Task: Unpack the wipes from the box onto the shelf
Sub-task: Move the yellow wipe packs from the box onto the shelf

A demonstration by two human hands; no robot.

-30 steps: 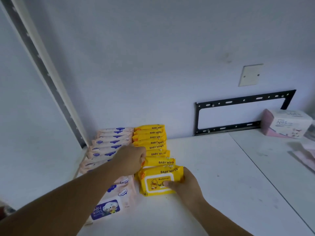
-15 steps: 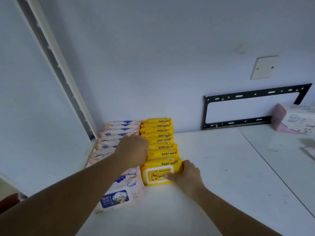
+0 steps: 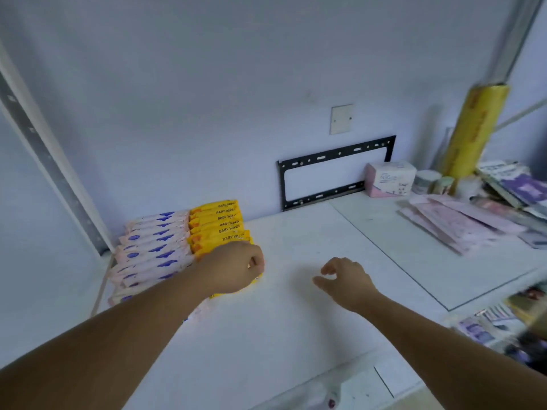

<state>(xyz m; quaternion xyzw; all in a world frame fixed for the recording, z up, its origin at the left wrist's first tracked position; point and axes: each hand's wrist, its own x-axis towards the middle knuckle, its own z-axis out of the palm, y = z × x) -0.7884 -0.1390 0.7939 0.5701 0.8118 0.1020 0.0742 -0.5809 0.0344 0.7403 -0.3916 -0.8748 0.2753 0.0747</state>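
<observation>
The yellow wipes row point(image 3: 219, 223) runs front-to-back on the shelf point(image 3: 296, 321), touching the pink wipes row point(image 3: 154, 241). Left hand point(image 3: 233, 266) sits on it, fingers curled over the front yellow pack point(image 3: 225, 292). Right hand point(image 3: 344, 281) hangs well apart to the right, fingers loose, holding nothing. Box isn't in view; right hand's prob. freer to fetch more.

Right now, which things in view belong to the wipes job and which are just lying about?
Job: yellow plastic baby-wipes packs; pink-and-white wipes packs with blue print; white shelf board; left hand; right hand, empty.
Lying about: pink-and-white cardboard box; yellow film roll; black metal wall bracket; flat pink packets.
</observation>
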